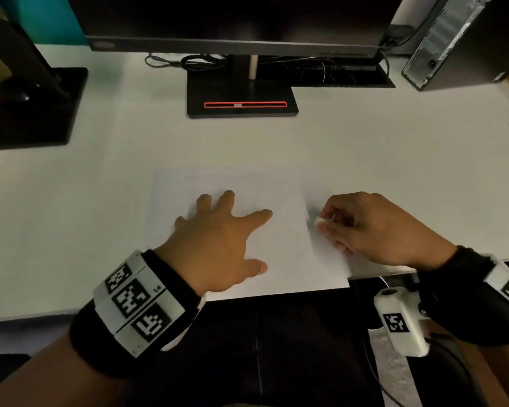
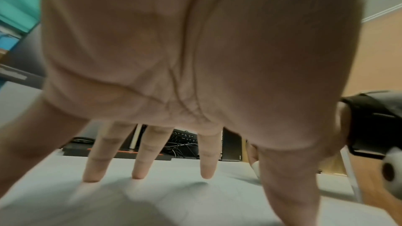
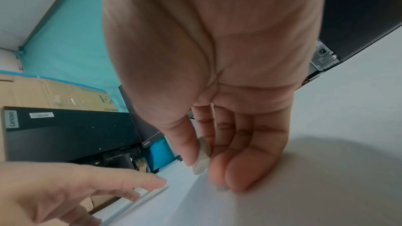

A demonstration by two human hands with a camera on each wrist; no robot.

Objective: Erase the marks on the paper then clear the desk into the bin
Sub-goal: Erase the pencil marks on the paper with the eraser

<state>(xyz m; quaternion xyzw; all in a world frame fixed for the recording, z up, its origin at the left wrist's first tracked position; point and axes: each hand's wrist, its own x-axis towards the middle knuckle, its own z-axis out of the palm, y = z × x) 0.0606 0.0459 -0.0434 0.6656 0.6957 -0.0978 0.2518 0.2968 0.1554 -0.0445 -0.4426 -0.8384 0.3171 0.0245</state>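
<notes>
A white sheet of paper (image 1: 282, 198) lies at the desk's near edge, its front corner overhanging. My left hand (image 1: 218, 242) lies flat on it with fingers spread, pressing it down; the left wrist view shows the straight fingertips (image 2: 139, 174) on the sheet. My right hand (image 1: 365, 227) pinches a small white eraser (image 1: 319, 221) between thumb and fingers at the paper's right edge. In the right wrist view the eraser (image 3: 201, 159) sits against the thumb, just above the paper (image 3: 282, 195). Marks on the sheet are too faint to make out.
The white desk (image 1: 100, 215) carries a monitor stand (image 1: 241, 101) straight ahead, a second black stand (image 1: 33, 107) at the left and a computer tower (image 1: 453, 39) at the back right. Cables lie behind the stand. No bin shows.
</notes>
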